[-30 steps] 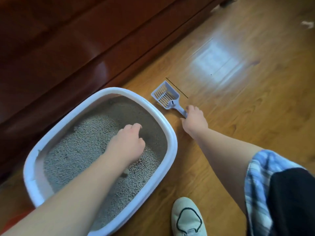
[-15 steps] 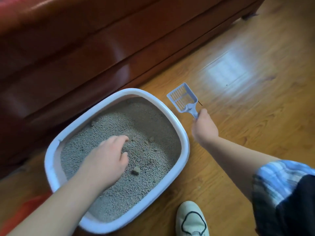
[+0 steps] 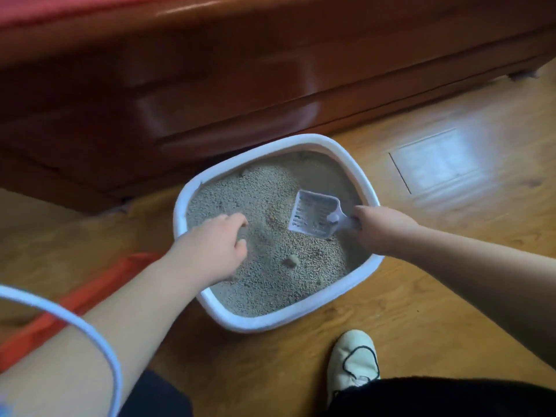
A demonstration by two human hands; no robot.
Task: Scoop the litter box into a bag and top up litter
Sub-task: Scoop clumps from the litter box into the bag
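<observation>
Since half a second ago, the scoop [image 3: 314, 216] has come in from over the floor and now sits above the litter at the right side of the litter box [image 3: 270, 322]. I see my right hand [image 3: 382, 228] wrapped tightly round its short handle, just inside the box's right rim. My left hand [image 3: 210, 248] has stayed over the litter on the left side, palm down, fingers loosely bent with the tips at the surface. I can see nothing held in it.

Lengthwise, the scoop runs nearly straight across the box, with the handle on the right and the wide slotted mouth facing left toward the other hand. One clump [image 3: 290, 261] lies on the litter closer to me than the scoop's mouth and roughly between the two hands. It is near the scoop but not touching it. I judge the right hand better placed to take it, since the mouth only has to drop and draw back toward me.

That clump is small, rounded and tan, a shade darker than the pale grey-beige grains around it. It sits on top, not buried. An orange shape [image 3: 75, 299] lies on the floor to the left, and I cannot tell whether it is the bag.
</observation>
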